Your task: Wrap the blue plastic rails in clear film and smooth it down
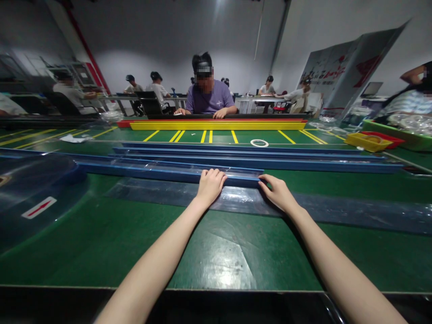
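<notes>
A long blue channel strip [168, 172] lies across the green table, its right end between my two hands. My left hand [212, 183] is closed over the strip's near wall, a little short of that end. At the very end, my right hand [276, 191] pinches with thumb and forefinger; its fingertips touch the strip's corner. Inside the channel there is a shiny clear film. Beneath my hands a flat, clear plastic sheet [337, 211] runs along the table to the right. Two more blue channel strips [303, 163] lie just behind.
At the left is a clear curved plastic piece [33, 198] with a red-arrow label. Yellow and red strips [216, 126] lie farther back, before a person in purple [212, 96]. A white ring [259, 143] and a yellow tray [367, 141] are toward the right.
</notes>
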`<action>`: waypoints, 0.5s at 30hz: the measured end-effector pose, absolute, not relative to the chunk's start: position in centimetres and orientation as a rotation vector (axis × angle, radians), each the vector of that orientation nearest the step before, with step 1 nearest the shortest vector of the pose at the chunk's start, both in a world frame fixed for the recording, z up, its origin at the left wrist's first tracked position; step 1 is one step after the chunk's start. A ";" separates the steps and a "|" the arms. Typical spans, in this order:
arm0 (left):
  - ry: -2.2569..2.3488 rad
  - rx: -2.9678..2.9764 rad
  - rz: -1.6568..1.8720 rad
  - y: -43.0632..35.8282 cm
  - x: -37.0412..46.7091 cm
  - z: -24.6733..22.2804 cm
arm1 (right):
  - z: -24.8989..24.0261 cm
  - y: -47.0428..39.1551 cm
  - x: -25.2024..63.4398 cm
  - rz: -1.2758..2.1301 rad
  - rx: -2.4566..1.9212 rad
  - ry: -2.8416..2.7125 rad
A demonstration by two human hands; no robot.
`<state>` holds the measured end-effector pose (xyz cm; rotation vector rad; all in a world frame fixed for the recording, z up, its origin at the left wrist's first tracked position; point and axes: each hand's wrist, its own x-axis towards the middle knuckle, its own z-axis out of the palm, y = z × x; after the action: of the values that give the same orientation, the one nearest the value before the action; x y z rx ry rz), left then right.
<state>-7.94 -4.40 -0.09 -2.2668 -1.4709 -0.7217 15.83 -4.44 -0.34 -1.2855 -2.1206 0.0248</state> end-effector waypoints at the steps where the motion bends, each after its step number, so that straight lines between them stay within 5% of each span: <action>1: -1.472 -2.264 -0.713 -4.4 -7.9 -0.1 | -0.3 -4.4 15.8 0.024 -1.287 -2.121; 15: -1.506 -2.220 -0.644 -4.2 -7.4 0.0 | -0.3 -4.4 15.8 0.079 -1.311 -2.084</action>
<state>-7.36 -4.24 0.04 -2.2203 -1.5063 -0.6443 15.80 -4.41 -0.32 -1.3107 -2.0840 0.0786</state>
